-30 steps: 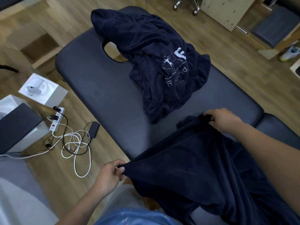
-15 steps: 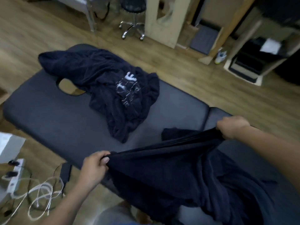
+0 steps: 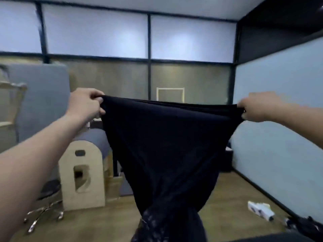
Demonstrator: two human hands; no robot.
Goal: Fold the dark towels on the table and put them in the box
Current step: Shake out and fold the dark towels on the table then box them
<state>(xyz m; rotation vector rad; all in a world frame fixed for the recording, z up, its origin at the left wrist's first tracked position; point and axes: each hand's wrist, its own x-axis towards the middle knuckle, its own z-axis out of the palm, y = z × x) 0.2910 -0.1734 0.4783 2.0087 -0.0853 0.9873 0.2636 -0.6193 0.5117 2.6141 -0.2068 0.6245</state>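
Two hands, left hand [image 3: 85,103] and right hand [image 3: 253,109], pinch a hanging, twisted dark towel [image 3: 166,145].

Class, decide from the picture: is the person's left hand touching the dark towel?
Touching. The head view shows the left hand gripping one top corner of the dark towel, with the cloth stretched away from it.

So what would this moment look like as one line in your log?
dark towel: held up, stretched wide, lower part bunched | left hand: grips top edge | right hand: grips top edge
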